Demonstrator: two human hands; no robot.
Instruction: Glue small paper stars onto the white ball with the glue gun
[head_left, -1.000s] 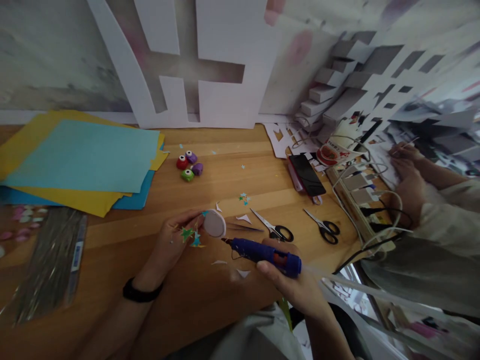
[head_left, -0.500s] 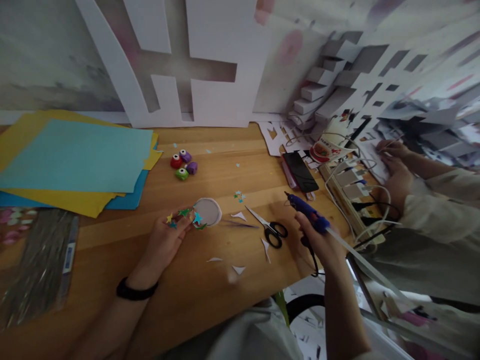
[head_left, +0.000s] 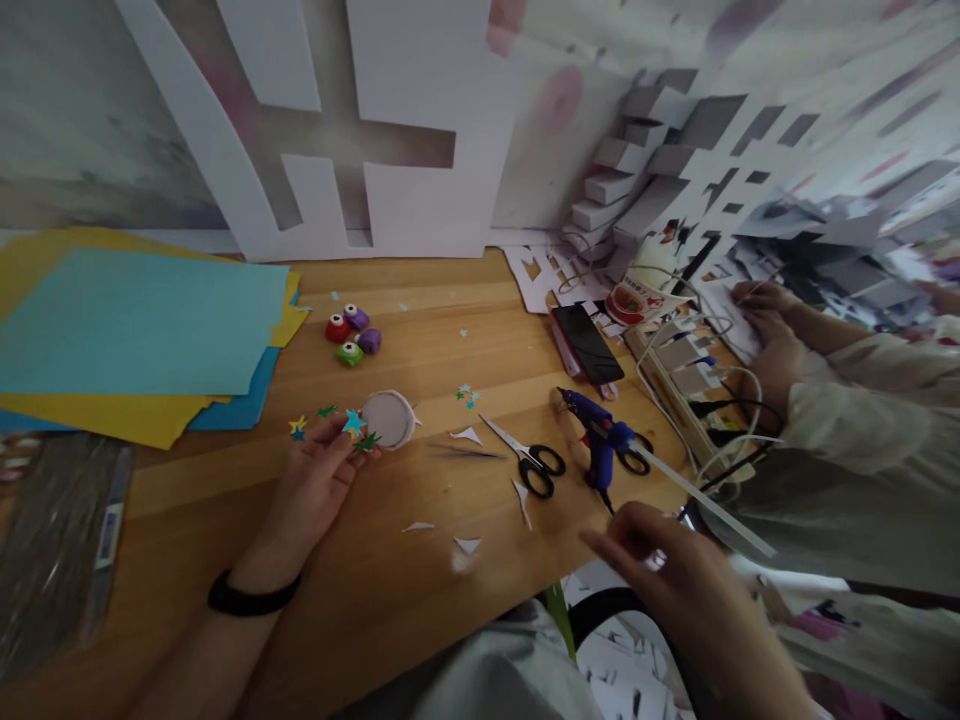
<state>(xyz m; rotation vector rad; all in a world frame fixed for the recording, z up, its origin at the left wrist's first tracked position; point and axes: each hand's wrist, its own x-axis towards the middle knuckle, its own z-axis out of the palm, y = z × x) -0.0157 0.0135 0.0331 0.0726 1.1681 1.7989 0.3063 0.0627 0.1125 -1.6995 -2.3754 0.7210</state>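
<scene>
My left hand grips a round white-rimmed disc with blue, green and yellow stars around its left side. The blue glue gun lies on the table at the right, its long clear glue stick pointing back to the lower right. Just below it my right hand is off the gun, fingers curved and apart, holding nothing. Between the hands lie black-handled scissors, thin tweezers, white paper scraps and small loose stars.
Coloured paper sheets lie at the left, above a clear plastic packet. Small punches sit behind the disc. A phone, a cup and a power strip stand right. Another person's hands work beyond.
My right hand has let go of the glue gun, now on the table, and moved down towards me. My left hand and the disc have shifted slightly left in view.
</scene>
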